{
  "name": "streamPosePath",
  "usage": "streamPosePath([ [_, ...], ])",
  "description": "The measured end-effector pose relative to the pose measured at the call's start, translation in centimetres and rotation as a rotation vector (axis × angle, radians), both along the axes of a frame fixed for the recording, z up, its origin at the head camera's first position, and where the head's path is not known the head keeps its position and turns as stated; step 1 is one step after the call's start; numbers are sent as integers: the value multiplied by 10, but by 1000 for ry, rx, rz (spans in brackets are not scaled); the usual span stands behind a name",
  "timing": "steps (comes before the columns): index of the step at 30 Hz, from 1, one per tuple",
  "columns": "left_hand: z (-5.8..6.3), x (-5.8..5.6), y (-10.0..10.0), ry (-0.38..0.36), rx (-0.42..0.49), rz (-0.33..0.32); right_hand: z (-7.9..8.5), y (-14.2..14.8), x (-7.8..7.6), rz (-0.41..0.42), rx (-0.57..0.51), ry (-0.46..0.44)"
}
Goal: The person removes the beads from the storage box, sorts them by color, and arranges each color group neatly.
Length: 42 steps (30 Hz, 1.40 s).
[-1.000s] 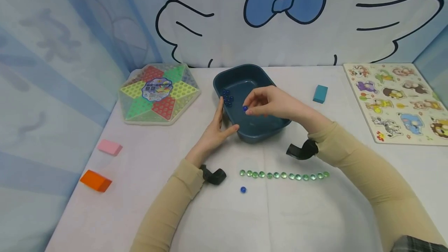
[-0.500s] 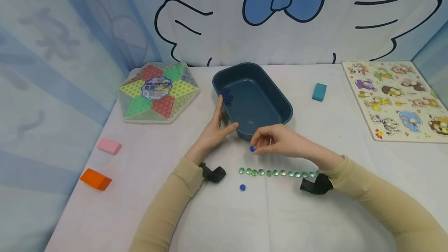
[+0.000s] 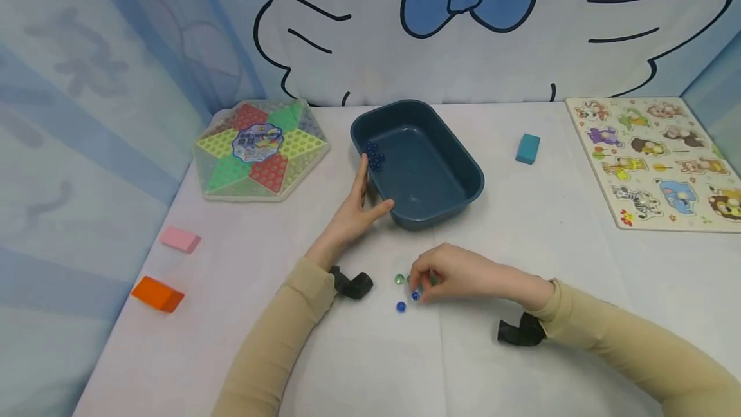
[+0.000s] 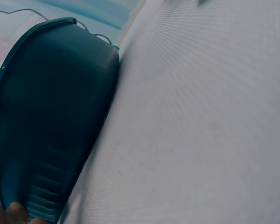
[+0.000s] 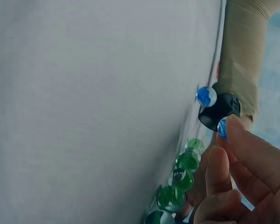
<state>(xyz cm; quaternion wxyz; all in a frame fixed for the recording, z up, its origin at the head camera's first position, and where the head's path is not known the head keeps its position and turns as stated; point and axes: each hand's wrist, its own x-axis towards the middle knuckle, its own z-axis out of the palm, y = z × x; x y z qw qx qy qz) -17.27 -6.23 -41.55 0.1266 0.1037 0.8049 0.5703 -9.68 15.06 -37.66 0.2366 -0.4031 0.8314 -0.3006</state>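
Observation:
Between thumb and fingertips, my right hand (image 3: 460,273) pinches a blue marble (image 3: 415,296), low over the table. Just left of it lies another blue marble (image 3: 401,307). Green marbles (image 5: 187,161) form a row under my right hand, which mostly hides them in the head view. My left hand (image 3: 349,217) rests with extended fingers and thumb against the near-left side of a dark blue plastic basin (image 3: 446,201). Several dark blue marbles (image 3: 375,161) sit inside, at the basin's left end. The left wrist view shows the basin's outer wall (image 4: 56,93) and a few fingertips (image 4: 17,212).
A hexagonal board-game box (image 3: 260,150) stands at the back left. Pink (image 3: 180,239) and orange (image 3: 158,294) blocks lie by the table's left edge. A teal block (image 3: 527,148) is right of the basin, before an animal puzzle board (image 3: 660,163).
My right hand has come out of the basin toward me with the blue marble, down to the left end of the green row. My left hand stays at the basin.

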Motion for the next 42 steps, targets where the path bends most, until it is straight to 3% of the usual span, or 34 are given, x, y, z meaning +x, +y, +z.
streamPosePath([
  [11,1,-2,0,-1,-6,6,0,-8,6,79,136,177],
  [19,1,-1,0,-3,-1,6,-1,-12,8,103,165,224],
  [35,1,1,0,-2,33,-2,2,-12,6,100,162,175],
  [38,1,1,0,1,33,-4,7,-10,1,108,122,136],
  [42,0,0,-1,10,32,-7,21,-6,-12,144,15,7],
])
